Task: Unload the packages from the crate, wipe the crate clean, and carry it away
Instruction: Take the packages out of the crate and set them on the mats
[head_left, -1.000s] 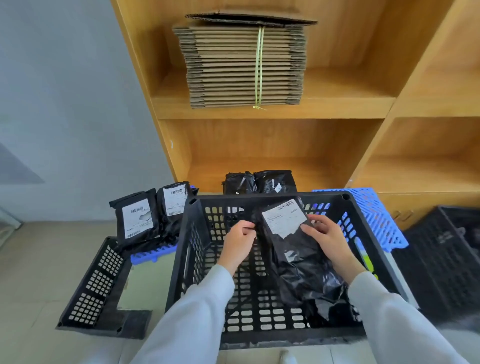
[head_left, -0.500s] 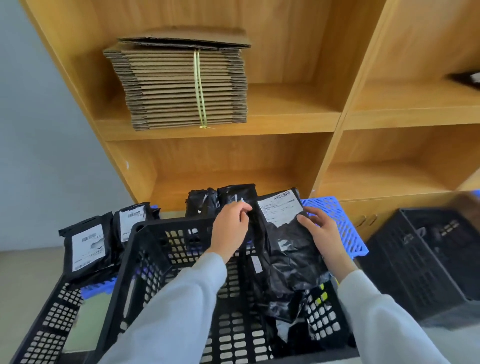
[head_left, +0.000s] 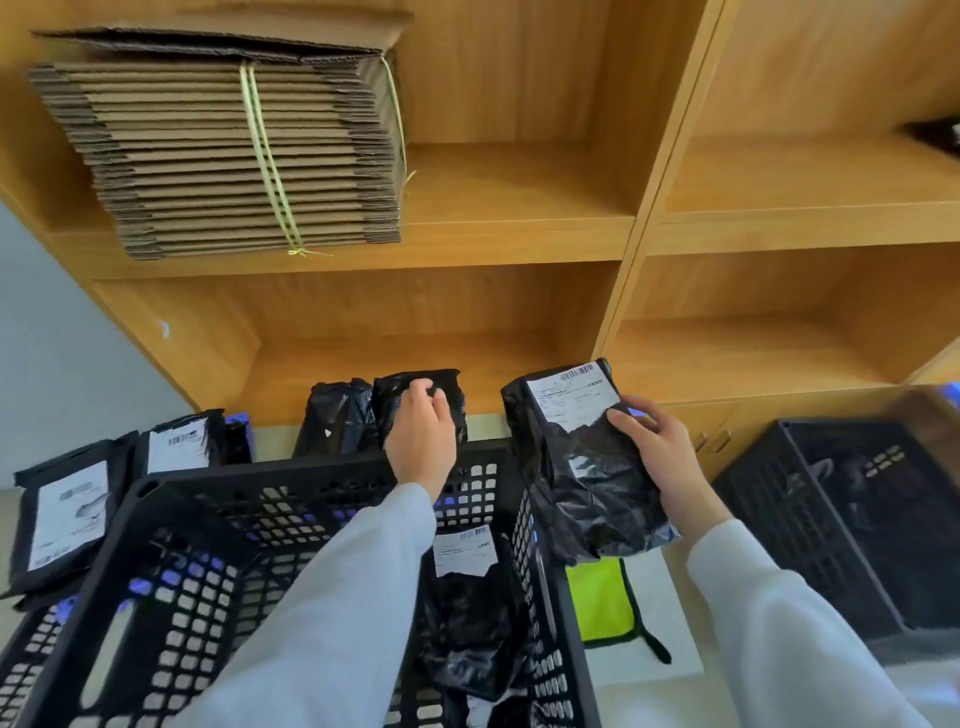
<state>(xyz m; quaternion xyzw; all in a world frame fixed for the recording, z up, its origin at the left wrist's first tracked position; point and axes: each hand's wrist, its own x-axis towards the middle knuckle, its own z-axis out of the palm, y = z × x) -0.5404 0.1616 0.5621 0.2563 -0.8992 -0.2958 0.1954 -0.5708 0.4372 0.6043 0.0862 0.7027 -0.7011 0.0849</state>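
The black perforated crate (head_left: 311, 470) fills the lower middle of the head view. One black package with a white label (head_left: 467, 613) lies inside it against the right wall. My right hand (head_left: 660, 457) grips a second labelled black package (head_left: 566, 467), lifted above the crate's right rim. My left hand (head_left: 421, 436) reaches over the far rim, its fingers curled on a black package (head_left: 447, 384) that stands on the lowest shelf. Another black package (head_left: 337, 415) stands just left of it.
A green cloth (head_left: 597, 597) lies on the floor right of the crate. A second black crate (head_left: 831, 519) stands further right. Two labelled packages (head_left: 62, 514) lean at the left. A tied stack of flat cardboard (head_left: 234, 145) sits in the wooden shelf unit (head_left: 623, 234).
My left hand let go of the lifted package and reached forward to the package on the shelf. My right hand carried its package up and right, out over the crate's rim.
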